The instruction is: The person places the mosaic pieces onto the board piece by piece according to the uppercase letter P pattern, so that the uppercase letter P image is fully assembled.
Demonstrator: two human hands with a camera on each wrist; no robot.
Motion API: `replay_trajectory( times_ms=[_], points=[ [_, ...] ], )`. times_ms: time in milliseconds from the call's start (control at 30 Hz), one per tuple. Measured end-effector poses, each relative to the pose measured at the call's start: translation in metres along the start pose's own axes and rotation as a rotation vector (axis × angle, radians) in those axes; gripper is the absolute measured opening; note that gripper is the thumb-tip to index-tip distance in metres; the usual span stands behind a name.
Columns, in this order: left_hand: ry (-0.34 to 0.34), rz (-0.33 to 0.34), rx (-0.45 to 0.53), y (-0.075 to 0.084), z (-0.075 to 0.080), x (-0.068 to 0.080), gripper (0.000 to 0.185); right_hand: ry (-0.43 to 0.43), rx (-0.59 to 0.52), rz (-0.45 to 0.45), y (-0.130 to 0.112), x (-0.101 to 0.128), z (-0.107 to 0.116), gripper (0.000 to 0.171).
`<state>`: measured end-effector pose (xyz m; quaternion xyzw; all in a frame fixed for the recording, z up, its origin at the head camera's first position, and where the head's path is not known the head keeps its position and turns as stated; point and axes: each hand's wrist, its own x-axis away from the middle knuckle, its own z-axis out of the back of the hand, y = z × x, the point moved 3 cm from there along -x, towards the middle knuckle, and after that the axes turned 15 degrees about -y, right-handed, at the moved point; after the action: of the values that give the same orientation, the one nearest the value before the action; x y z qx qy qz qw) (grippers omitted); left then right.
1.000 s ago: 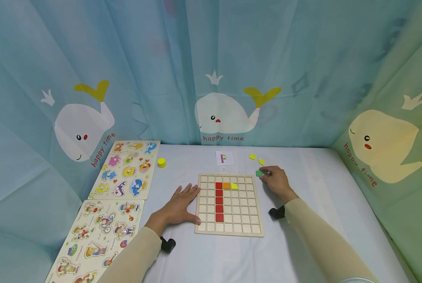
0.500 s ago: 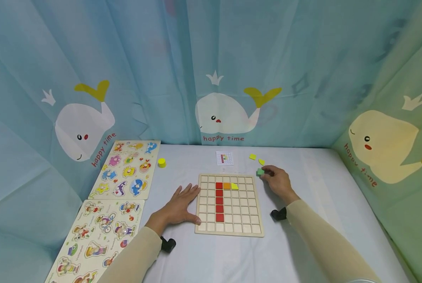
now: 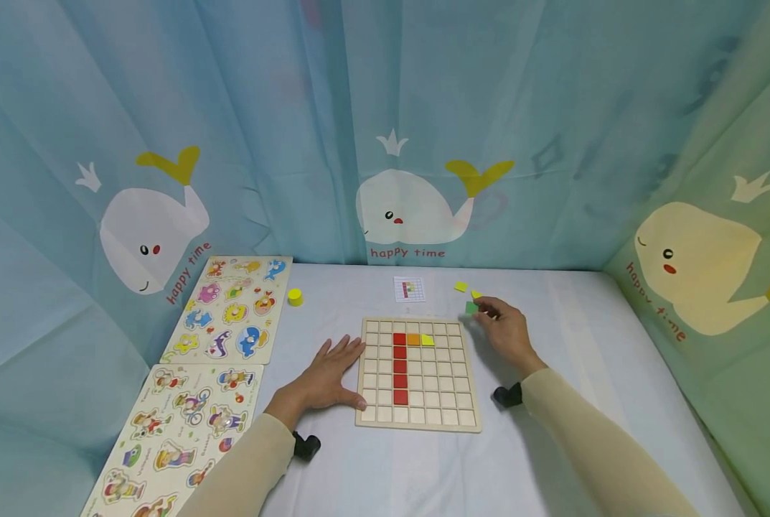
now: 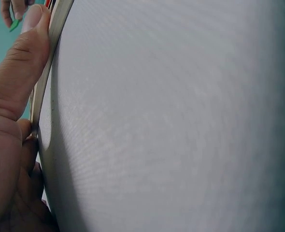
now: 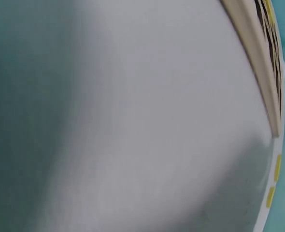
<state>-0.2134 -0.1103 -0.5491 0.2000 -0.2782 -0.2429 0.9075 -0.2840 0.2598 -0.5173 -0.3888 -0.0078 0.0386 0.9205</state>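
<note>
While a green tile [image 3: 471,307] is pinched between the curled fingertips [image 3: 484,310] of the right hand [image 3: 504,332], it is held just above the table [image 3: 585,359], close beside the far right corner of the grid board [image 3: 417,373]. Just beyond those fingers, two yellow tiles [image 3: 468,290] are seen lying on the table, and a small pattern card [image 3: 409,289] is found a little further to their left. On the board, a column of red tiles [image 3: 400,366] is set, with an orange tile [image 3: 413,339] and a yellow-green tile [image 3: 428,339] beside its top. The left hand [image 3: 323,380] is laid flat, fingers straight and spread, and the board's left edge is touched by its thumb [image 4: 29,48]. Well to the left of that hand, a yellow peg [image 3: 295,296] and two picture puzzles [image 3: 229,309] are seen.
</note>
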Motion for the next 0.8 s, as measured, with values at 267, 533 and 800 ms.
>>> replay_trajectory(
  times_ms=[267,533,800],
  points=[
    [0.004,-0.005,0.005,0.001,0.001,0.001,0.122,0.004,-0.064,0.052,-0.019,0.012,-0.006,0.026],
    [0.004,-0.001,0.005,0.002,0.002,0.001,0.122,-0.039,-0.102,0.052,-0.038,0.022,-0.013,0.027],
    [0.009,0.005,-0.003,0.002,0.000,0.001,0.122,-0.131,-0.101,0.050,-0.050,0.035,-0.029,0.026]
  ],
)
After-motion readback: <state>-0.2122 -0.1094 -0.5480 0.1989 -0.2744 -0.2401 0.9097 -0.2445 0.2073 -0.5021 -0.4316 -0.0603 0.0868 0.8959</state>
